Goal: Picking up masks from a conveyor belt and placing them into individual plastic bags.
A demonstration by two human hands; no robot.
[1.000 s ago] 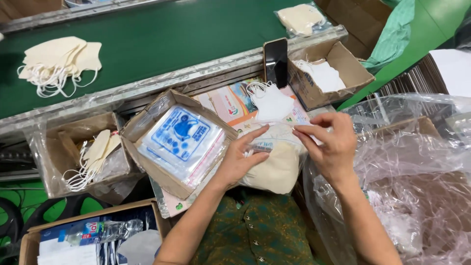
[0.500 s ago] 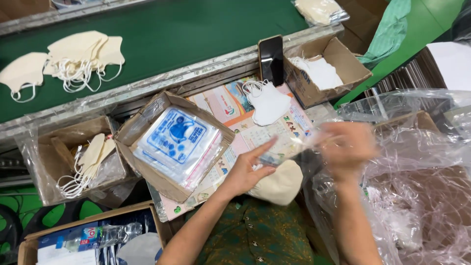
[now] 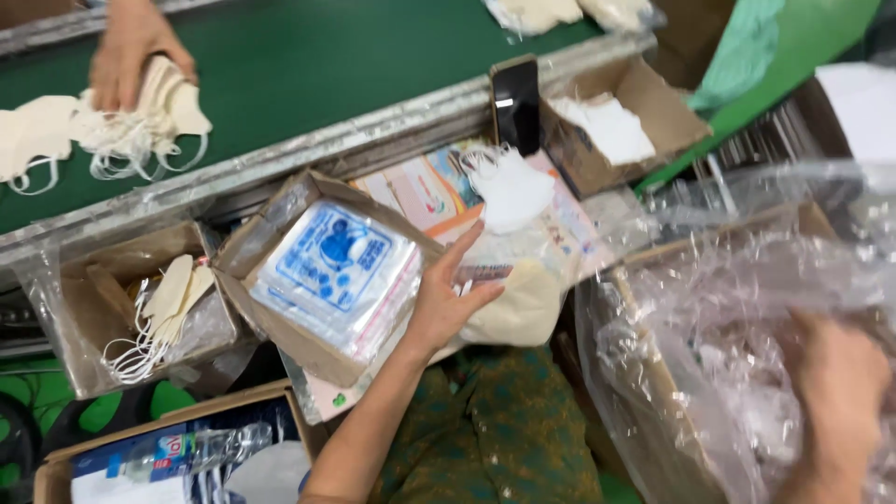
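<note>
Right hand (image 3: 840, 392) has swung off the tabletop into the plastic-lined carton (image 3: 644, 308), fingers blurred, grip unclear; left hand (image 3: 443, 299) stays flat, fingers apart, on the cream mask (image 3: 509, 308).

Green conveyor belt (image 3: 308, 65) with metal rim: cream face masks (image 3: 140, 117) bunched at its left, bagged masks (image 3: 560, 13) at far edge. Below, cluttered worktop (image 3: 597, 210): open cardboard boxes (image 3: 308, 280), printed sheets (image 3: 420, 191), white mask (image 3: 511, 189), black phone (image 3: 515, 101) propped upright.
</note>
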